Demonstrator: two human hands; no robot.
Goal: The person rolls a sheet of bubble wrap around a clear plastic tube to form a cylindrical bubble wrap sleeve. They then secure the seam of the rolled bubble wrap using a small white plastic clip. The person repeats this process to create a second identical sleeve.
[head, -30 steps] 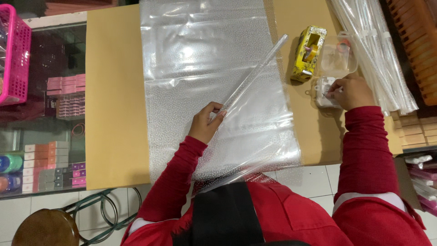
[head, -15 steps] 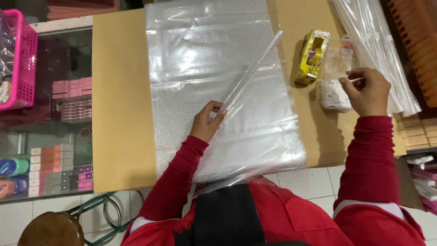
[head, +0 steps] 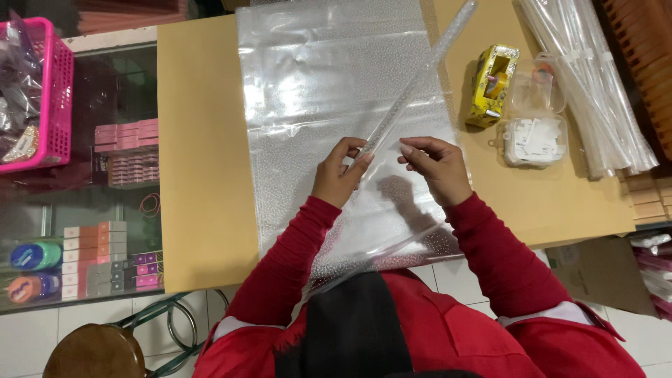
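Over the middle of the tan tabletop (head: 203,140), the left hand (head: 336,175) and right hand (head: 437,168) pinch the near end of a rolled clear plastic tube (head: 413,87), seemingly unsealed, above flat dotted plastic sheets (head: 315,77), with the yellow tape dispenser (head: 492,84) untouched to the right.

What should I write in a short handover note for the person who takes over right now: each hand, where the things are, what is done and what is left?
Left hand: pinches the near end of the rolled clear plastic tube.
Right hand: fingertips at the same end, beside the left.
Things: the tube lies slantwise over the dotted clear sheet on the tan table. Yellow tape dispenser and small clear box sit to the right, untouched.
Done: the tube is rolled.
Left: probably fixing its end; no tape shows on it.
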